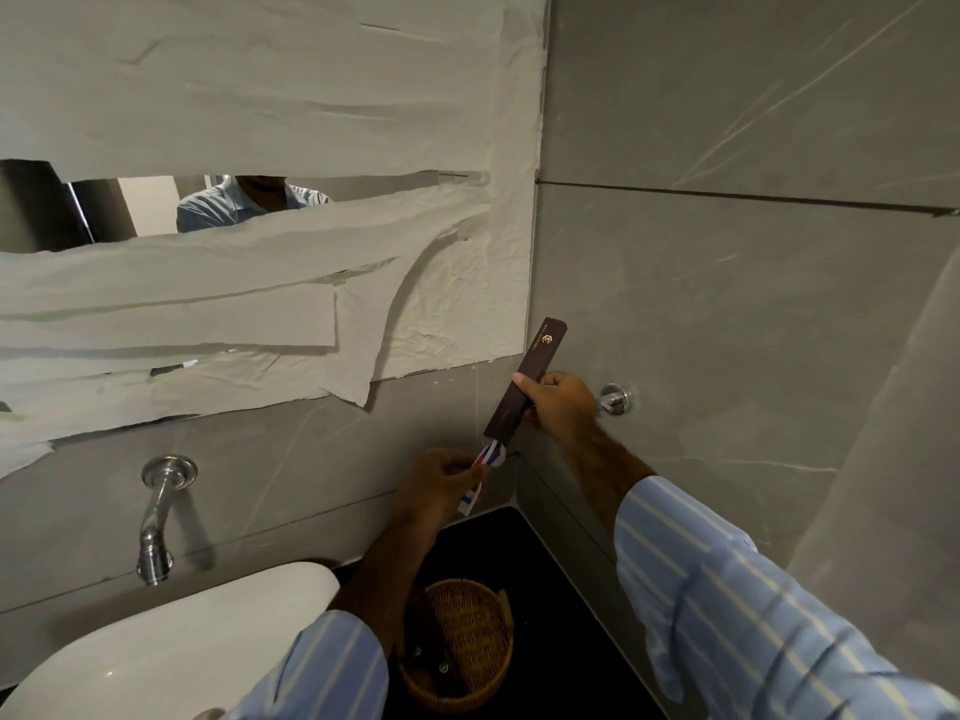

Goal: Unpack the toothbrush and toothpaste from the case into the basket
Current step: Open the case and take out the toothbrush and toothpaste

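Grey stone-look tiles cover the corner walls, and crumpled paper (249,116) masks most of the mirror (156,205) in the upper left of the frame, leaving a narrow slit where a striped shirt shows; the rest of that reflection is hidden.

Right of centre, the right hand (558,402) grips one dark brown case (524,381) tilted with its top toward the upper right, thumb on the front, the other fingers wrapped behind and out of sight. From the case's lower open end a white tube with red and blue stripes, the toothpaste (480,472), comes partway out; the left hand (441,483) pinches it between thumb and fingers, and its middle is covered by that hand. Whether a toothbrush is inside the case cannot be told.

Below, at lower centre, one round woven basket (460,646) sits on the black tabletop (550,589), well below both hands and partly hidden by the left forearm; small dark items lie in it, too dim to name. Its right side has open tabletop up to the wall. One white basin (171,646) is cut off by the lower left edge, just beside the basket. One chrome tap (156,517) juts from the wall above the basin; one chrome wall fitting (615,398) sits just right of the right hand.
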Demonstrator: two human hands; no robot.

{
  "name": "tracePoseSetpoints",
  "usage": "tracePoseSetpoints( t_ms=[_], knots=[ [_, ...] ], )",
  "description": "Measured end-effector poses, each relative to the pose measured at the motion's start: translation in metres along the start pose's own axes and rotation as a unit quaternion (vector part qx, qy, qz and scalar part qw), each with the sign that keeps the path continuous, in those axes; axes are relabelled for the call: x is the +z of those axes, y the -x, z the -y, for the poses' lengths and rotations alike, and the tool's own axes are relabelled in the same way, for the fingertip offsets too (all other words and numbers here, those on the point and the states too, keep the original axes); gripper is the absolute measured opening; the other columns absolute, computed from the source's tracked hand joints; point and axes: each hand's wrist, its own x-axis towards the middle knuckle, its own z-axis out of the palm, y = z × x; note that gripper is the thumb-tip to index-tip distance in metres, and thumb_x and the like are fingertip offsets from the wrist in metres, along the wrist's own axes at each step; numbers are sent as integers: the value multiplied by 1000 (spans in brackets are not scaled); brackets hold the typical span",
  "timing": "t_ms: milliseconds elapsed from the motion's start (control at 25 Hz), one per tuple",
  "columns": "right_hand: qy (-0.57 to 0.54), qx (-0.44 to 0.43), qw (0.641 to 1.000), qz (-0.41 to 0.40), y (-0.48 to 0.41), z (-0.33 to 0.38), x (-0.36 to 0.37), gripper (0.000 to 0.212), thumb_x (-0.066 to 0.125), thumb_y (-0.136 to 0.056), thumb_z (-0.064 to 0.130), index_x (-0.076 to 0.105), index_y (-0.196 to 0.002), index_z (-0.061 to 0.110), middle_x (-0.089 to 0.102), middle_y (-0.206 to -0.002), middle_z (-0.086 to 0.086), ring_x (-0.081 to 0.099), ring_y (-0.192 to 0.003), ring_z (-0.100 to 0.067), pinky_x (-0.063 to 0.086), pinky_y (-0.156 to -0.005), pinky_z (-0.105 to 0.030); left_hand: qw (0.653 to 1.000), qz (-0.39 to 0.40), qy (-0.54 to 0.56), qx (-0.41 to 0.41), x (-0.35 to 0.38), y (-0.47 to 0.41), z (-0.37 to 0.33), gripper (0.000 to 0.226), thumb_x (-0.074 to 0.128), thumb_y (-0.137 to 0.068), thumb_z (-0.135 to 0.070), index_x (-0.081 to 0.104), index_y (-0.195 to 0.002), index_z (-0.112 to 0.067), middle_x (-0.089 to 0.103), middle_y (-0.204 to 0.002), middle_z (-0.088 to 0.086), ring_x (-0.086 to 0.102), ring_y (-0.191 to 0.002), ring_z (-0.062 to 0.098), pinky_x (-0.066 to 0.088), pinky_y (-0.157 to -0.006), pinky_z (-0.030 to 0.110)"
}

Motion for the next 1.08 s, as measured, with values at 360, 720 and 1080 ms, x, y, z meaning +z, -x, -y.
tracePoseSetpoints(
  t_ms=[360,720,1080],
  knots=[
    [-53,-36,995,-76,7,34,-15,40,65,-93,35,61,-122,9,75,-111,-14,75,-94,-29,61,-59,-22,996,-48,-76,-8,-18,22,33,10,72,-88,-23,77,-95,-18,75,-78,-5,71,-70,11,57,-64,25],
    [-19,103,993,45,46,-19,-34,27,58,-98,18,61,-120,4,71,-110,-17,68,-85,-24,52,-60,-30,994,-9,74,-80,6,39,44,6,66,-92,-13,72,-90,-14,78,-76,4,74,-65,16,62,-61,35],
    [-32,285,956,59,141,-178,-89,31,57,-97,17,61,-126,6,68,-119,-18,67,-107,-30,55,-83,-39,953,139,108,-247,115,89,92,13,59,-94,-2,65,-105,-6,71,-103,20,74,-80,25,63,-65,37]
  ],
)
